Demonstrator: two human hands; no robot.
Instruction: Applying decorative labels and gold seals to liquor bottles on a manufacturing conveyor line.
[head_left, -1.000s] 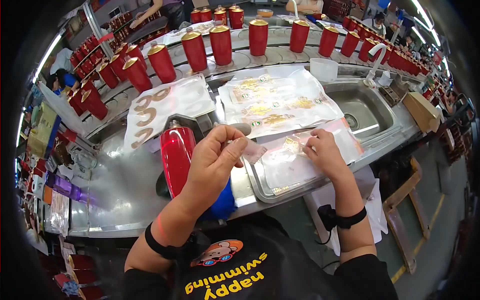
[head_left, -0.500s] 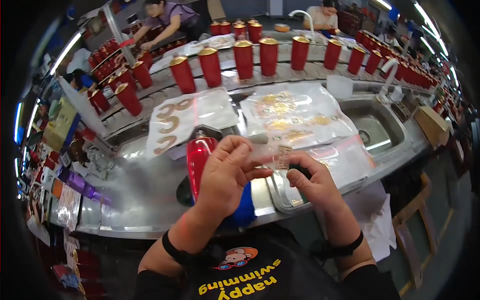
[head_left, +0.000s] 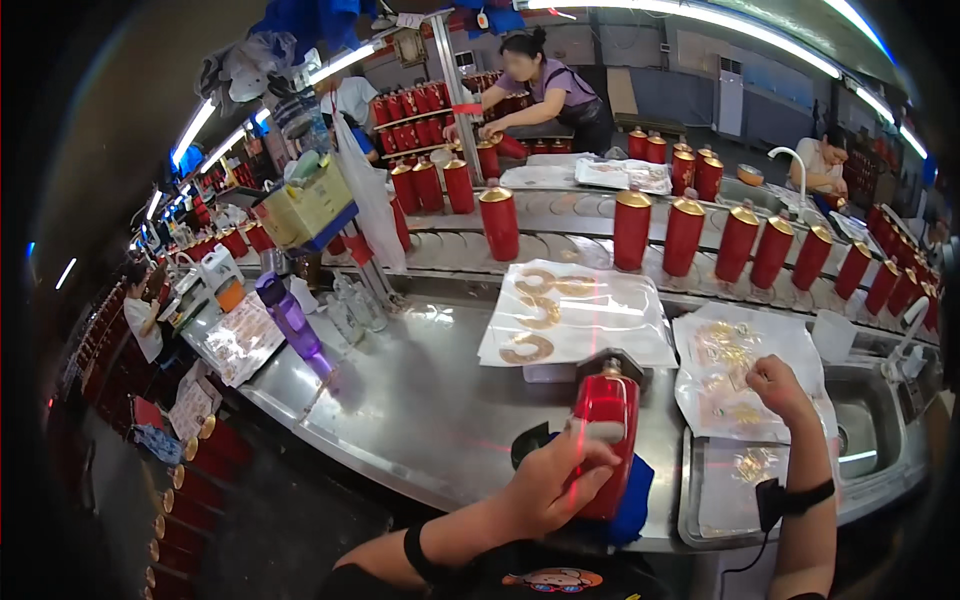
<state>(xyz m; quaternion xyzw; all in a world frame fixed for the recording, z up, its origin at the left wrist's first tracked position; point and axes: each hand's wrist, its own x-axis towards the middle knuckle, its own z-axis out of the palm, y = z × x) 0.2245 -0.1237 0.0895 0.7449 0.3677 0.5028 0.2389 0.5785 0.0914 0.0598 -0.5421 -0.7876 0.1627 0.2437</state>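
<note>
A glossy red bottle (head_left: 607,400) lies in front of me with its neck pointing away, resting against a dark holder (head_left: 635,372) and a blue cloth (head_left: 632,505). My left hand (head_left: 560,482) is at the bottle's left side with fingers curled. A pale grey piece, perhaps a finger cover, lies across the bottle at the fingertips; anything in the fingers is hidden. My right hand (head_left: 780,390) is closed in a pinch above a white sheet of gold decals (head_left: 705,390). What it pinches is too small to tell.
Another sheet (head_left: 640,335) with gold ring-shaped decals lies beyond the bottle. Red bottles with gold tops (head_left: 683,235) line the conveyor behind. A sink (head_left: 868,410) is at right, a purple drink bottle (head_left: 288,315) at left. A co-worker (head_left: 555,90) leans over bottles.
My hands, earlier together around a small clear film with gold marks, are now apart. The left has come down to the red bottle, the right has moved over the decal sheet. The view has turned left.
</note>
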